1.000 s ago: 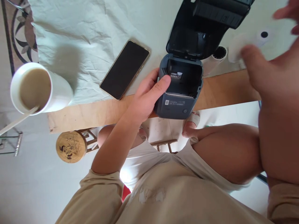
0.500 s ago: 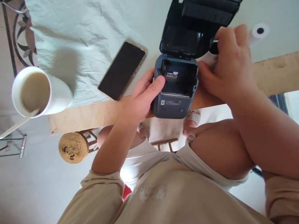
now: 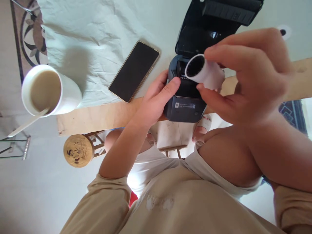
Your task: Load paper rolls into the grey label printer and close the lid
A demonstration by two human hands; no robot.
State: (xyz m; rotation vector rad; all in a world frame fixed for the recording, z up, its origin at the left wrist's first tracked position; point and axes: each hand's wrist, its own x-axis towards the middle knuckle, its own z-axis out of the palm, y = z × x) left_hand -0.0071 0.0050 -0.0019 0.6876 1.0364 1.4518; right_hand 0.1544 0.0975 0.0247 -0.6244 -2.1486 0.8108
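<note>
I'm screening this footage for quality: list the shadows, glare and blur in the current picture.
Head view: a soft shadow lies on the cloth beside the white cup; a small glint shows on the raised black lid; washed-out glare sits beside the left sleeve; the right hand looks slightly blurred.

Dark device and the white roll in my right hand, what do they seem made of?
Device: probably hard plastic, dark and smooth, judging by its rounded edges and the glint inside its raised lid. Roll: likely paper, from its matte white surface, though blur hides any layers; the dark inside is unclear.
</note>
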